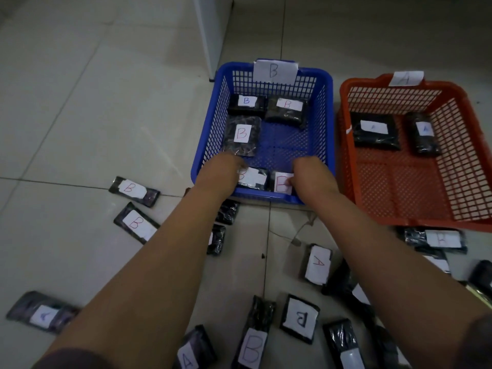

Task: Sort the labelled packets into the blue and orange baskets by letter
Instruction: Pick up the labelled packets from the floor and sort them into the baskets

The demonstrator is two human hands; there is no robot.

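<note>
The blue basket, tagged B, holds three black B packets toward its back and left. At its near wall my left hand holds a black packet with a white label low inside the basket. My right hand pinches another packet marked with a red B beside it. The orange basket, tagged A, stands to the right with two A packets at its back. Loose packets lettered A and B lie on the floor around my arms.
On the tiled floor, B packets lie to the left and an A packet sits between my arms and the orange basket. More packets crowd the near floor. A white post or furniture leg stands behind the blue basket.
</note>
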